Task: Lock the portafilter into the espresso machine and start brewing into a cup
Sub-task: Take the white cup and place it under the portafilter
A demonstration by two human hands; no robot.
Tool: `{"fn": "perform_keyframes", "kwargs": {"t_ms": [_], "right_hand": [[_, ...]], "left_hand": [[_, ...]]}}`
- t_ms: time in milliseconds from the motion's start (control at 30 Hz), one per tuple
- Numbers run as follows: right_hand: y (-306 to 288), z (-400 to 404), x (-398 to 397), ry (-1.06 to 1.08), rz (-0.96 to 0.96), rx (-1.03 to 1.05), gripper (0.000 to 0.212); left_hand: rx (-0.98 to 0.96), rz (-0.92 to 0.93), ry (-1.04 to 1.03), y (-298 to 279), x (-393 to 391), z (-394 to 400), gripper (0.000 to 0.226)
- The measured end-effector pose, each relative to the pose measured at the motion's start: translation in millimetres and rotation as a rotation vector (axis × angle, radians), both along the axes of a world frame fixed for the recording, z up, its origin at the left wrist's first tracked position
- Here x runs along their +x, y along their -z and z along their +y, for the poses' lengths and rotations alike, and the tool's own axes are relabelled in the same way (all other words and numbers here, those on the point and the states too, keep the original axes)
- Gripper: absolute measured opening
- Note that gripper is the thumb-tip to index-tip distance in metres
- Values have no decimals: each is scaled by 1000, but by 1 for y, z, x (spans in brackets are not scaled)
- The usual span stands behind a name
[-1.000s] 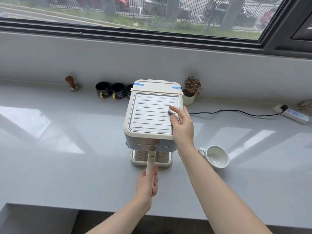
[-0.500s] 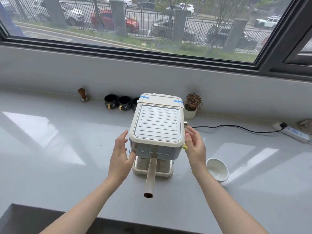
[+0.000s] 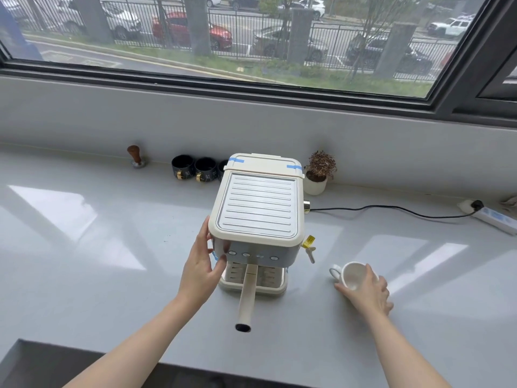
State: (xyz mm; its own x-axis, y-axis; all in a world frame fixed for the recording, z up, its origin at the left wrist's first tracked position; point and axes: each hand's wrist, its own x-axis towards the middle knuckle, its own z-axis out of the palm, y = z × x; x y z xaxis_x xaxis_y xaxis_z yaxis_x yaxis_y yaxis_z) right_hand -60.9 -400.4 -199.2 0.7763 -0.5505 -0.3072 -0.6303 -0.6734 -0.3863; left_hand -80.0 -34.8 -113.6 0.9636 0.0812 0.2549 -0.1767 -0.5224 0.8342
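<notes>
The portafilter [image 3: 246, 296] sits under the espresso machine [image 3: 256, 217] with its pale handle pointing straight out toward the person, which looks to me like the locked position; the step in hand, I judge, is fetching the cup [image 3: 352, 275] and setting it on the drip tray [image 3: 277, 288] beneath the spouts. The right hand [image 3: 366, 294] is on the white cup, which stands on the desk [image 3: 98, 275] to the right of the machine and well clear of it; its fingers [image 3: 372, 275] curl over the near rim and wall, grasping the cup, whose loop handle points left toward the machine. The left hand [image 3: 202, 266] rests flat against the machine's left front corner, fingers loose and holding nothing, only bracing the body. To do this well, I would lift the cup fully clear of the desk; bring it in low from the right, passing under the small steam wand [image 3: 310, 252] that hangs at that corner; slide it in beneath the portafilter head, behind the protruding handle; keep the left hand steadying the machine so it does not shift; then free a hand for the row of buttons [image 3: 251, 254] on the front panel.
</notes>
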Motion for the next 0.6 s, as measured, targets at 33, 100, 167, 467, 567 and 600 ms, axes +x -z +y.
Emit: {"fn": "perform_keyframes", "kwargs": {"t_ms": [33,100,167,467,567,600], "right_hand": [[3,0,2,1,-26,11,108],[8,0,4,11,-91,62,106],[11,2,0,11,-139,91,103],[1,66,-59,-205,-305,127,101],[-7,95,-69,-300,-324,154,104],[-10,104,-69,-329,-327,171,105]], "left_hand": [[1,2,0,0,0,0,85],[6,9,-1,1,0,1,86],[17,18,5,1,0,3,89],[16,15,13,-6,-4,3,91],[34,14,32,-9,-3,6,88],[43,15,47,-10,-3,8,85]]}}
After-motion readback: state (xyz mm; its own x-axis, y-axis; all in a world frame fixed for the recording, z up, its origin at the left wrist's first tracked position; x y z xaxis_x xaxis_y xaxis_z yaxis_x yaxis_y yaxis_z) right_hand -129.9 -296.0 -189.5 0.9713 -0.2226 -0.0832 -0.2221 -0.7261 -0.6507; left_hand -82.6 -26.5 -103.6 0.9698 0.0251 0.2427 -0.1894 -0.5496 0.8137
